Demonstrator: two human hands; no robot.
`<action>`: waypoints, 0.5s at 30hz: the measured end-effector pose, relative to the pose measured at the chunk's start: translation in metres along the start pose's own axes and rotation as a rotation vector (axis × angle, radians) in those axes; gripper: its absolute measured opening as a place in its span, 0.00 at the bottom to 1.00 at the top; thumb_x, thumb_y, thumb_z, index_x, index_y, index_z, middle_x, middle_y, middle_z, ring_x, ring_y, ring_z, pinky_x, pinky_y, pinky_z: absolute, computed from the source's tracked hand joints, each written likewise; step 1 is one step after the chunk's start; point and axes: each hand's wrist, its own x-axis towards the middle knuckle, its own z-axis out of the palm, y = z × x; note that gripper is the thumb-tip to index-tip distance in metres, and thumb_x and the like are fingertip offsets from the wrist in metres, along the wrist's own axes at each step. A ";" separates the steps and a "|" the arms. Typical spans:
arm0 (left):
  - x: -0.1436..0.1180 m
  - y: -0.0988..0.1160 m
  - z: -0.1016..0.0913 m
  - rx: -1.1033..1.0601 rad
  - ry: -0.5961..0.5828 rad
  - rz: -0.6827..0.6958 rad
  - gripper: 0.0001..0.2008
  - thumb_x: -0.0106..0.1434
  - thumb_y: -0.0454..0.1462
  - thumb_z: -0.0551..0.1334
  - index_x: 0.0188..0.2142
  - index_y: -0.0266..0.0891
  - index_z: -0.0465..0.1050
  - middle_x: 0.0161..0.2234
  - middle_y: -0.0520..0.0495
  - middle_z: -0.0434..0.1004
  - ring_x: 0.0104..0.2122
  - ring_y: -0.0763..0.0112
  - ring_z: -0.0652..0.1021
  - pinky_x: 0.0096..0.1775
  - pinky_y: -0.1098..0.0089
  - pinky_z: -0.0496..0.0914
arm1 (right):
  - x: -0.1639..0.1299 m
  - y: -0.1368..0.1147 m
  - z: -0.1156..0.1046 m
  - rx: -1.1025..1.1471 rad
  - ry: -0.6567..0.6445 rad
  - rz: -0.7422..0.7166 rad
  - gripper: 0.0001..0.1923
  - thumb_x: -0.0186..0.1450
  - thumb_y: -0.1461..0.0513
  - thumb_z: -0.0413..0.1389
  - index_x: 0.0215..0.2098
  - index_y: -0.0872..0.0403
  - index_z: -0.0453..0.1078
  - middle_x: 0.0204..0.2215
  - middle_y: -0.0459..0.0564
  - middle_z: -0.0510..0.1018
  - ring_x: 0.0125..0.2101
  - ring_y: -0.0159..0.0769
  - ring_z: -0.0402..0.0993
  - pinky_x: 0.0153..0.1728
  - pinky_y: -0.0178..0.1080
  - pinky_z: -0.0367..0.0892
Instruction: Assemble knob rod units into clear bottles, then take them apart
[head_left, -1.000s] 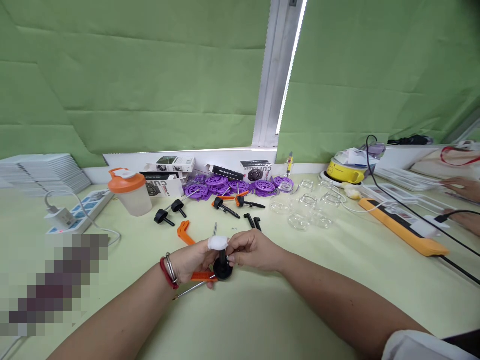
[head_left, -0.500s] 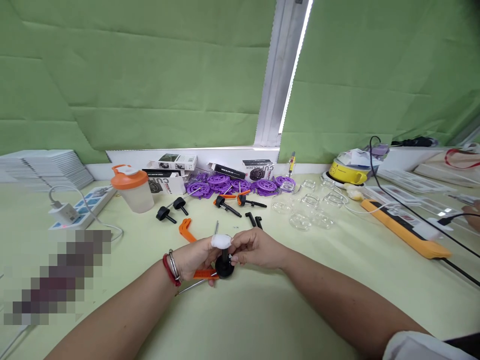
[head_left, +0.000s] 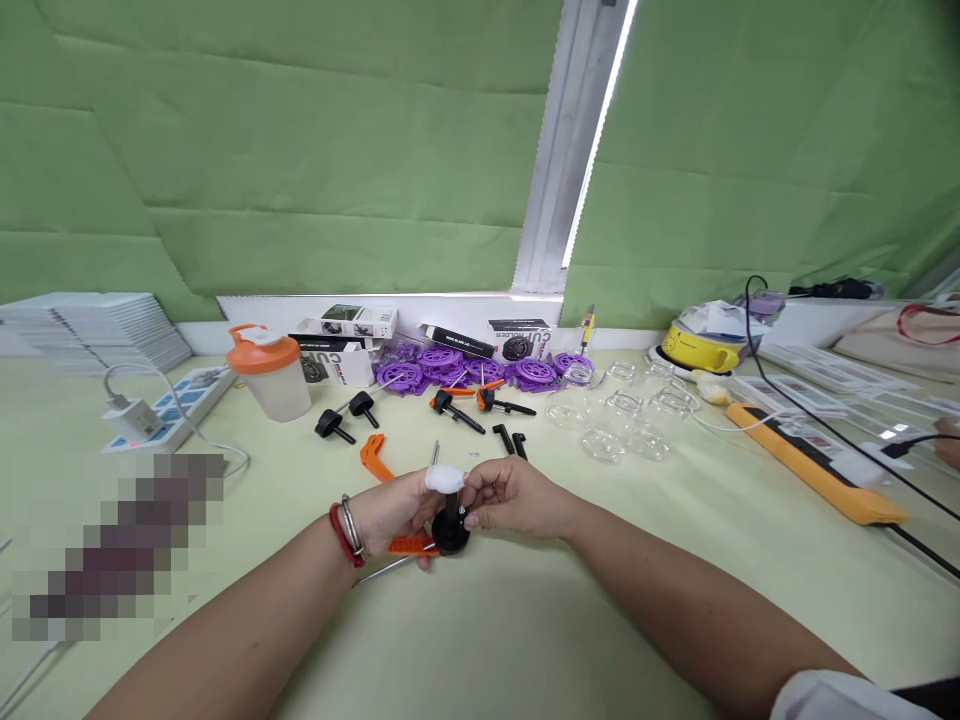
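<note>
My left hand (head_left: 401,508) is closed around a black part with a round disc and a stem (head_left: 450,535). A white wrapping covers the thumb of that hand. Under the same hand are an orange piece (head_left: 411,546) and a thin metal rod (head_left: 384,571) pointing down to the left. With fingertips pinched, my right hand (head_left: 510,495) touches the stem's right side, beside a tiny shiny spot that looks like a screw. Whether these fingers grip it is hidden. Just beyond lie an orange curved handle (head_left: 374,457) and two black bars (head_left: 510,441).
Black knob-like parts (head_left: 362,408) lie behind my hands, before purple wheel-shaped pieces (head_left: 442,362) and boxes (head_left: 334,362). Clear domed pieces (head_left: 622,405) stand right. Power strips (head_left: 810,465) with cables flank both sides; a shaker bottle (head_left: 268,375) stands left. Another person's hand (head_left: 949,440) shows far right.
The whole view has shifted slightly. Both hands keep nearly the same pose around the black part, with no clear change in grip.
</note>
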 end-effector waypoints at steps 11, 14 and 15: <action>-0.001 0.002 0.001 0.000 -0.029 0.022 0.27 0.49 0.54 0.60 0.43 0.40 0.66 0.32 0.45 0.73 0.27 0.66 0.72 0.20 0.71 0.68 | -0.001 -0.002 0.002 0.013 0.005 0.009 0.14 0.47 0.61 0.67 0.29 0.59 0.72 0.24 0.45 0.76 0.24 0.27 0.71 0.30 0.33 0.66; -0.001 0.002 0.001 0.012 -0.017 0.027 0.28 0.48 0.54 0.60 0.43 0.40 0.66 0.32 0.45 0.74 0.28 0.65 0.73 0.20 0.71 0.69 | -0.001 -0.003 0.002 0.019 0.009 0.012 0.14 0.47 0.61 0.67 0.29 0.59 0.72 0.24 0.45 0.76 0.24 0.27 0.71 0.30 0.34 0.66; -0.001 0.002 0.000 0.011 -0.022 0.026 0.27 0.48 0.54 0.60 0.43 0.40 0.67 0.32 0.44 0.74 0.28 0.65 0.73 0.21 0.70 0.69 | -0.001 -0.003 0.002 0.021 0.009 0.013 0.14 0.47 0.61 0.67 0.29 0.59 0.72 0.24 0.45 0.76 0.24 0.27 0.71 0.30 0.33 0.66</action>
